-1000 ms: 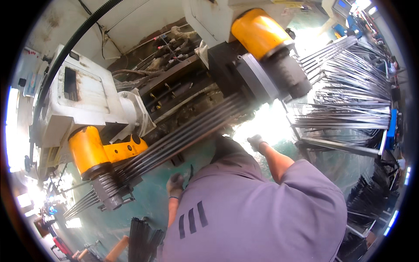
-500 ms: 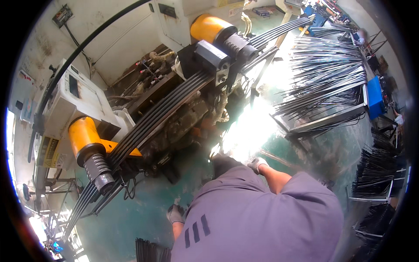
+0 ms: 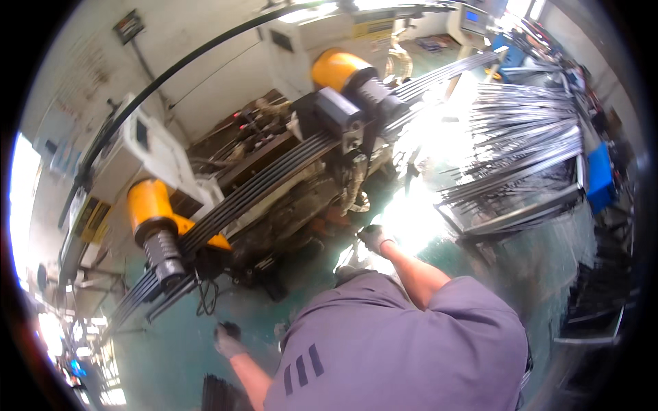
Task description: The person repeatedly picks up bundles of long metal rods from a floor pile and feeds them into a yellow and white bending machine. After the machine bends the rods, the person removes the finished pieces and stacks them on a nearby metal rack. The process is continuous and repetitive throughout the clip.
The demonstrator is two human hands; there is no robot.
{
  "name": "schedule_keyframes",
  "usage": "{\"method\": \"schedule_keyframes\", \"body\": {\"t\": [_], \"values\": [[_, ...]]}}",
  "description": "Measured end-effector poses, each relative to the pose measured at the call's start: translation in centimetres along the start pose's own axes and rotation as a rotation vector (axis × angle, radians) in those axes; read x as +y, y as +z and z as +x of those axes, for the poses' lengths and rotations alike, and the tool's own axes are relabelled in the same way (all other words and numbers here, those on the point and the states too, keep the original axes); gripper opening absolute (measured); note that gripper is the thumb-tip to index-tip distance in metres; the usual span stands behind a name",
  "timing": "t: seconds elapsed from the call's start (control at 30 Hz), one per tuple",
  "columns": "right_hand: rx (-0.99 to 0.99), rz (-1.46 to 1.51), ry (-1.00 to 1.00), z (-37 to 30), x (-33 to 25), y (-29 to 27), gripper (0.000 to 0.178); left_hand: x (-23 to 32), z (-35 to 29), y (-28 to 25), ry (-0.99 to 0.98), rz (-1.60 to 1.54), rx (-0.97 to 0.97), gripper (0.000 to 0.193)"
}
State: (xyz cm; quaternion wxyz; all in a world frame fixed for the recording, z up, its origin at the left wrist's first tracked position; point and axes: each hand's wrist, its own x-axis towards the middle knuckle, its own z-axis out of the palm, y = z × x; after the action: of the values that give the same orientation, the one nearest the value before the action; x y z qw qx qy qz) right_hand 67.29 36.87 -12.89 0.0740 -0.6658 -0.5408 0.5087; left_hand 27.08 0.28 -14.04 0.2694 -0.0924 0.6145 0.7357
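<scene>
My left hand [image 3: 229,340], in a grey glove with dark fingers, hangs low over the green floor. It is nearest to a looped black cable [image 3: 207,299] below the machine. My right hand [image 3: 372,238], also gloved, is held out ahead of my body beside the machine's front. Neither hand visibly touches anything, and motion blurs the fingers of both. Several long dark metal bars [image 3: 267,175] lie side by side across the machine, passing the left yellow-capped unit [image 3: 151,204] and the right yellow-capped unit [image 3: 340,67].
To the right, a metal-framed rack [image 3: 531,214] bears a large heap of thin rods [image 3: 528,130], with a blue bin [image 3: 600,178] at its side. Dark rods [image 3: 221,393] stand bundled near my left forearm. Bright sunlight glares on the floor [image 3: 411,212] ahead.
My left hand has swung out to the left and more of its forearm shows. My right hand has moved forward and left. The machine and rack sit slightly lower in view.
</scene>
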Motion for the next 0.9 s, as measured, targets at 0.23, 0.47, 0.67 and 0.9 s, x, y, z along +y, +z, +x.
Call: {"method": "schedule_keyframes", "body": {"t": [0.23,0.47,0.67,0.9], "values": [[-0.158,0.43,-0.741,-2.4,-12.6,-0.8,0.032,16.7,-0.1,3.9,0.272,-0.258,0.16,0.044],[-0.498,1.32,-0.577,-0.6,-21.6,0.8,0.034,31.9,-4.2,8.6,0.426,-0.254,0.239,0.051],[-0.552,1.716,-0.505,-0.5,-25.9,2.3,0.028,41.4,-5.3,11.8,0.768,0.382,0.379,0.049],[-0.609,1.771,-0.443,-2.3,-27.4,3.3,0.016,53.1,-3.2,11.6,1.279,0.805,0.133,0.028]]}}
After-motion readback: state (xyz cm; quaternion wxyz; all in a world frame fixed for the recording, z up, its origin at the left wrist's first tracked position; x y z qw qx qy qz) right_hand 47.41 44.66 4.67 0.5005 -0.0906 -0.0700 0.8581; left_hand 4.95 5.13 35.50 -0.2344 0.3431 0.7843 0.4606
